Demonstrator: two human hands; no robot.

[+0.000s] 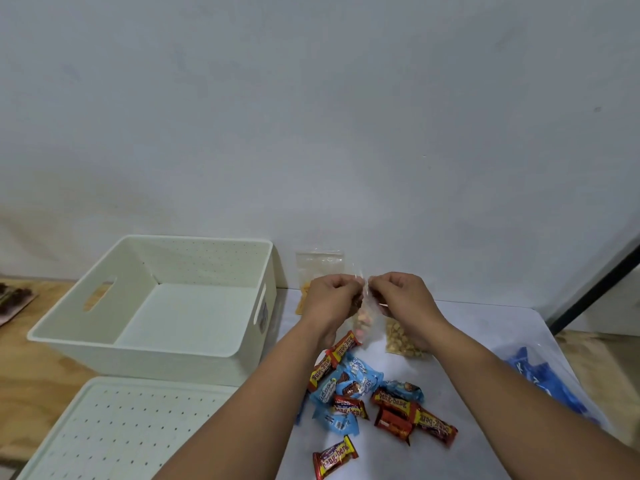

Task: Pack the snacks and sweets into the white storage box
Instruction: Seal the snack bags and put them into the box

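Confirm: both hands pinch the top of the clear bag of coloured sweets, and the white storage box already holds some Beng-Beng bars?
Not quite. The head view shows the white storage box empty; the Beng-Beng bars lie on the table. Left hand and right hand do pinch the clear bag of coloured sweets.

Matt white plastic storage box (pixel 180 348) on bare wood tabletop (pixel 38 375); glossy foil snack wrappers (pixel 391 403).

My left hand (pixel 330 296) and right hand (pixel 398 294) meet above the table (pixel 485 341), pinching a small bag (pixel 362 323) that hangs between them. The storage box (pixel 152 299) sits to my left against the wall, its lid (pixel 114 427) flat in front of it. Wrapped bars (pixel 377 403) lie scattered below my hands; another bag (pixel 403 339) lies under my right wrist.
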